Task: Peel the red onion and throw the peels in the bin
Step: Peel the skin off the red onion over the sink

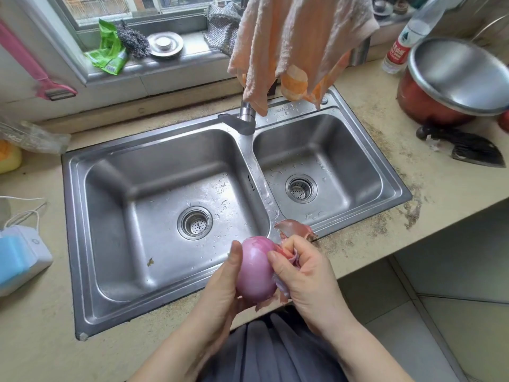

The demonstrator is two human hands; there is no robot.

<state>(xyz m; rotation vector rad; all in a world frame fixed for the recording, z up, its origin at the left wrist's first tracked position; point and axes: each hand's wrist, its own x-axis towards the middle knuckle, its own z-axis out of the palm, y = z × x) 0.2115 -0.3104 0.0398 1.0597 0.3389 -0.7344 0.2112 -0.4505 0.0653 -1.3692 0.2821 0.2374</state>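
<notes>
While the left hand (220,288) cups the red onion (256,268) above the sink (82,244) edge, its grip encloses the bulb. The right hand (305,277) grip pinches loose peels (286,255) at the onion's side.

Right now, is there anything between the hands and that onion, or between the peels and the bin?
Nothing separates them: the left hand cradles the red onion and the right hand pinches loose peels at its side. One peel piece lies on the sink rim. No bin is visible, so that path cannot be judged.
</notes>
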